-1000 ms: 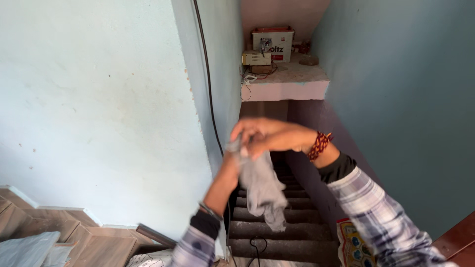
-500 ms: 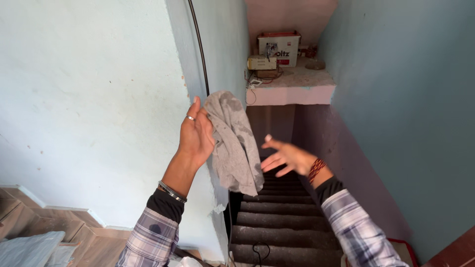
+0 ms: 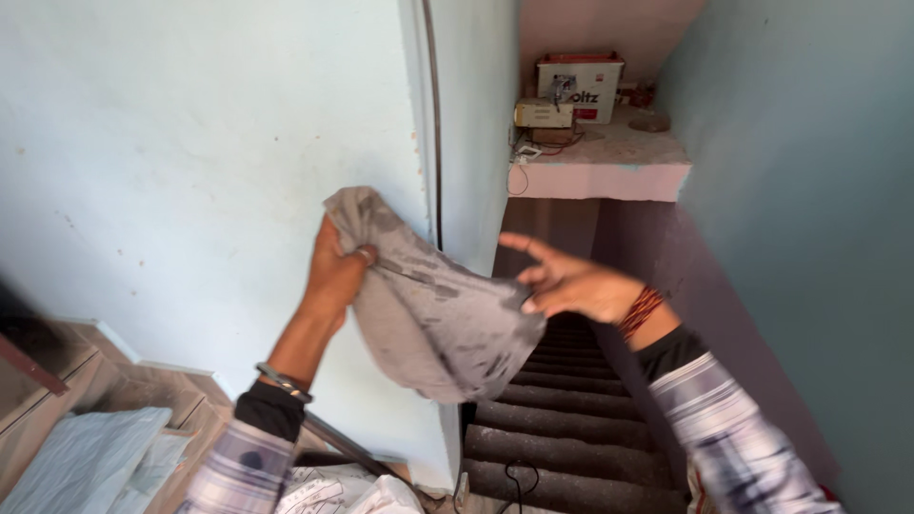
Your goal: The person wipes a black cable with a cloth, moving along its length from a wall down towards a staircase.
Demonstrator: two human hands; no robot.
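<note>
- Now we are stretching the grey cloth (image 3: pixel 433 305) out between both hands, where half a second ago it was hanging limp from the left hand (image 3: pixel 335 271) alone.
- Our left hand is gripping the cloth's top corner, fingers curled tight around a bunched fold, up at about ten o'clock from the cloth's middle.
- Our right hand (image 3: pixel 571 284) is coming in from three o'clock; a moment back it was well apart from the fabric with fingers splayed, and now its fingertips are touching the cloth's right edge.
- We cannot tell whether the right hand is actually pinching that edge yet: the fingers are looking fairly open, the thumb is hidden behind the fabric.
- The cloth is showing dark damp patches and is sagging in the middle, with its lower hem drooping toward six o'clock, in front of the dark stairs (image 3: pixel 562 428).
- It is being held in mid-air in front of the pale blue wall (image 3: pixel 190 143), just beside the black cable (image 3: pixel 436 124) running down the corner.
- At one o'clock, well apart from us, a white and red box (image 3: pixel 581 86) is sitting on a pink ledge (image 3: pixel 609 171).
- Our judgement: the work is moving from a one-handed hold to a two-handed spread, so the cloth is being opened out.
</note>
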